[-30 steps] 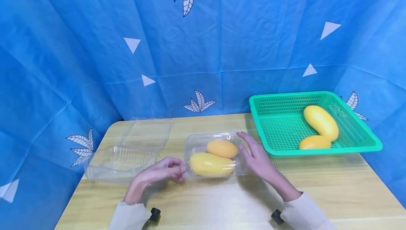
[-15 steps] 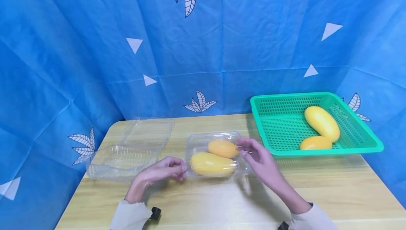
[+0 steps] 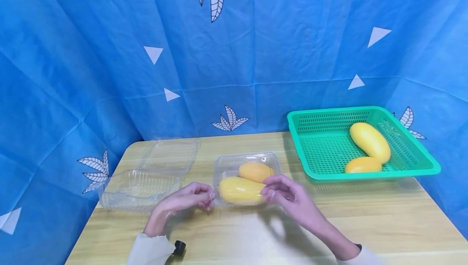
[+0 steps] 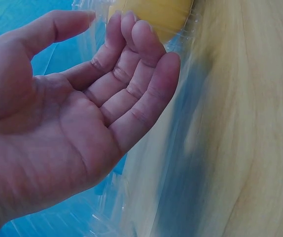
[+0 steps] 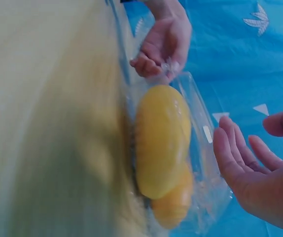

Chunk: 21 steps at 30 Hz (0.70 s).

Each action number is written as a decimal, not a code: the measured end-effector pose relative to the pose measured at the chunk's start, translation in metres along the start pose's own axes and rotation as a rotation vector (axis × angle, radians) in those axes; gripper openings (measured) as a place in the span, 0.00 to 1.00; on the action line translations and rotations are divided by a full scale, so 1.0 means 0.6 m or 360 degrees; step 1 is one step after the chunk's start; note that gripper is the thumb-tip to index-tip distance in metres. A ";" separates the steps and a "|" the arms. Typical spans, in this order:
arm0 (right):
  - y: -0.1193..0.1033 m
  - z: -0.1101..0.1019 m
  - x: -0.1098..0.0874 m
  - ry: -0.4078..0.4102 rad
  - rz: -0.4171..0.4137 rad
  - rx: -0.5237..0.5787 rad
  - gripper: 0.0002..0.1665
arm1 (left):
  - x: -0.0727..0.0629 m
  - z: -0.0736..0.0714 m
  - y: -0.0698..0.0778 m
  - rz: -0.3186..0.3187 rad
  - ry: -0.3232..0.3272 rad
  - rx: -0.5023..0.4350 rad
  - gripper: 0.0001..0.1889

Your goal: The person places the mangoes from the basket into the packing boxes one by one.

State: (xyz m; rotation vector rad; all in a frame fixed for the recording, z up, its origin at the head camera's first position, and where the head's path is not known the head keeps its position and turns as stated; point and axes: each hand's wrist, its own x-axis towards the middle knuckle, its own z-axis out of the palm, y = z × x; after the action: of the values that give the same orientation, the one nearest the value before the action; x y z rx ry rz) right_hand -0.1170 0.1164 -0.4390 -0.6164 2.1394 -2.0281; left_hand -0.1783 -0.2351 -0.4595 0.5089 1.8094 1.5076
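Observation:
A clear plastic clamshell box [image 3: 226,168] lies in mid-table, its lid down over a large yellow mango [image 3: 237,190] and a smaller orange mango [image 3: 255,171]. My left hand [image 3: 188,197] is at the box's left end, fingers loosely bent and fingertips by its edge. In the left wrist view the thumb of this hand [image 4: 77,94] stands apart from the fingers. Over the box's near right corner hovers my right hand [image 3: 292,200]. The right wrist view shows this hand [image 5: 260,173] with relaxed fingers and nothing between them, beside the box [image 5: 200,106].
At the left stands a second clear box [image 3: 140,185] with its lid [image 3: 170,155] folded back. A green basket [image 3: 365,174] at the back right holds a yellow mango [image 3: 370,142] and an orange mango [image 3: 363,164]. Behind the wooden table [image 3: 234,240] hangs a blue curtain [image 3: 292,45].
My right hand has moved from the box's far right corner toward me, to its near right corner. My left hand and the box have stayed in place.

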 end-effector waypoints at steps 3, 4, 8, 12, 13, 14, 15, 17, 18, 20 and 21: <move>0.002 0.011 -0.007 -0.0068 0.0127 0.0056 0.18 | 0.001 -0.001 -0.001 0.0003 -0.0006 0.0001 0.11; 0.003 0.015 -0.010 -0.0087 0.0167 0.0062 0.18 | 0.002 -0.002 -0.002 0.0007 -0.0009 0.0002 0.11; 0.008 0.035 -0.017 -0.0141 0.0284 0.0064 0.17 | 0.001 -0.004 -0.005 0.0029 -0.0023 0.0017 0.12; 0.019 0.055 -0.022 -0.0184 0.0342 0.0045 0.16 | -0.001 -0.006 -0.008 0.0024 -0.0029 0.0030 0.12; 0.023 0.059 -0.022 -0.0191 0.0355 0.0037 0.16 | -0.001 -0.006 -0.008 0.0022 -0.0030 0.0031 0.12; 0.026 0.063 -0.023 -0.0202 0.0364 0.0042 0.15 | -0.002 -0.006 -0.008 0.0020 -0.0029 0.0032 0.12; 0.030 0.067 -0.023 -0.0209 0.0369 0.0046 0.15 | -0.002 -0.006 -0.007 0.0021 -0.0028 0.0030 0.12; 0.036 0.073 -0.023 -0.0225 0.0387 0.0058 0.16 | -0.002 -0.005 -0.006 0.0028 -0.0031 0.0026 0.13; 0.039 0.076 -0.023 -0.0233 0.0395 0.0065 0.16 | -0.001 -0.005 -0.005 0.0030 -0.0030 0.0025 0.13; 0.044 0.083 -0.023 -0.0256 0.0424 0.0121 0.16 | -0.001 -0.004 -0.004 0.0029 -0.0031 0.0025 0.13; 0.047 0.085 -0.022 -0.0262 0.0443 0.0144 0.17 | 0.000 -0.004 -0.003 0.0024 -0.0031 0.0024 0.13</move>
State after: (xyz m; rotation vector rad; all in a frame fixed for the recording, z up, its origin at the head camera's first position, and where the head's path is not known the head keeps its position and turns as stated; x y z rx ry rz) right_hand -0.0917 0.0744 -0.4736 -0.4288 1.9084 -1.8452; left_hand -0.1797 -0.2372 -0.4614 0.5439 1.8070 1.4952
